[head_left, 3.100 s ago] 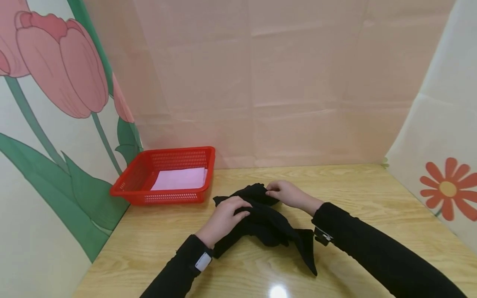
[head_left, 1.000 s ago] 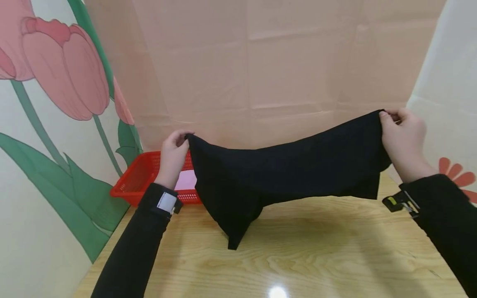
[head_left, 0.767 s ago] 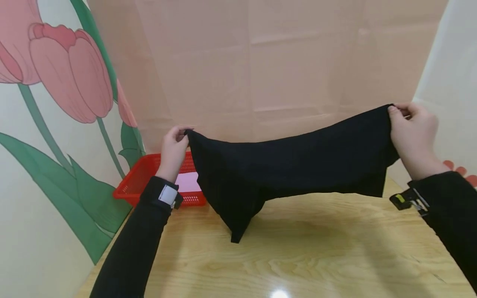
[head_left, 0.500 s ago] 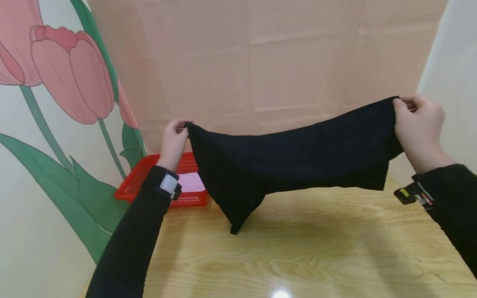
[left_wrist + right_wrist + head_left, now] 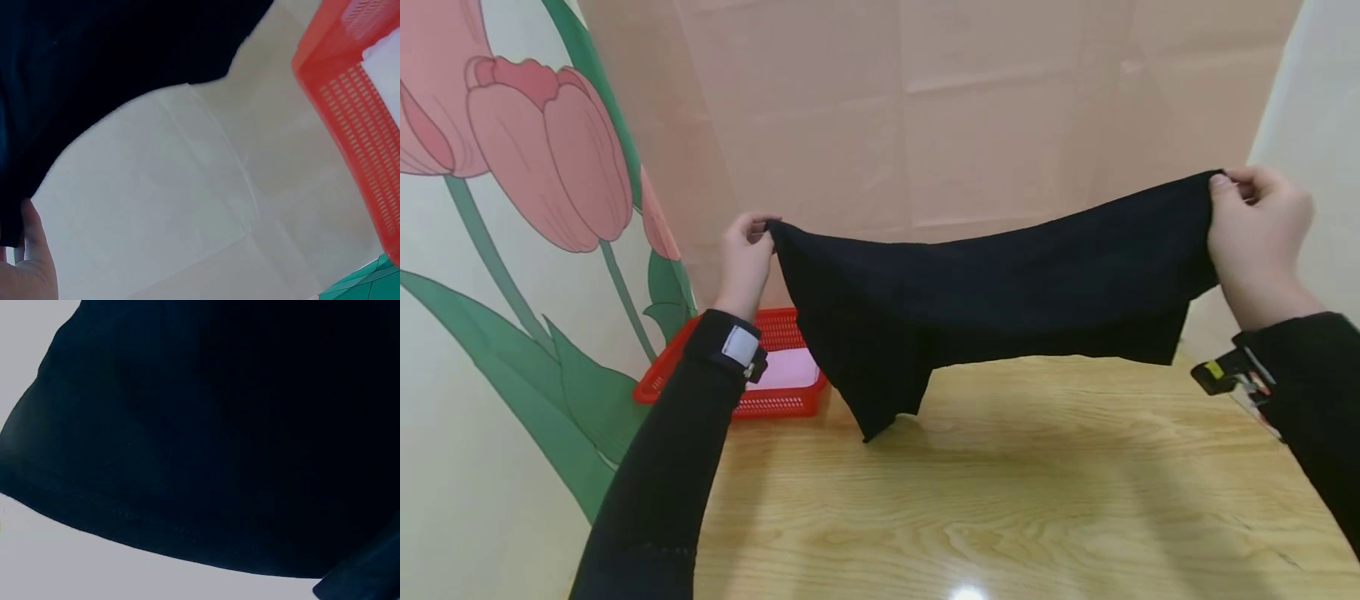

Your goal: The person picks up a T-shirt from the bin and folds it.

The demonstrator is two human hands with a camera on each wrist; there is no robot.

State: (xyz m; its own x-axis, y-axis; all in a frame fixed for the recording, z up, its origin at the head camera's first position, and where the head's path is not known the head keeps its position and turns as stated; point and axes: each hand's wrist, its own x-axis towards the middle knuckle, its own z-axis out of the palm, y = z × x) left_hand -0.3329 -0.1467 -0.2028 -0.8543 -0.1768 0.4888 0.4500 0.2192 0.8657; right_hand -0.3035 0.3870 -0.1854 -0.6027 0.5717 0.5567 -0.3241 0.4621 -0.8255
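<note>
A black garment (image 5: 1000, 292) hangs stretched in the air above the table, its upper edge sagging between both hands. My left hand (image 5: 747, 265) pinches its upper left corner between thumb and fingers. At the upper right corner, higher up, my right hand (image 5: 1262, 237) grips the cloth with the thumb in front. A pointed part of the garment droops lowest on the left side. In the left wrist view, the thumb of the left hand (image 5: 34, 269) lies against the dark fabric (image 5: 94, 75). Dark cloth (image 5: 156, 456) with a stitched hem fills most of the right wrist view.
A red perforated basket (image 5: 782, 404) stands at the back left of the wooden table (image 5: 1000, 500), partly behind the left forearm. Folded pink cloth (image 5: 790, 369) lies inside it. A pinkish sheet (image 5: 985, 108) covers the wall behind, and a flower-printed panel (image 5: 550, 158) flanks the left.
The garment lay bunched on the table under both hands; now it is lifted and spread wide between them. Over the last second both hands have risen, the right one also moving further right.
</note>
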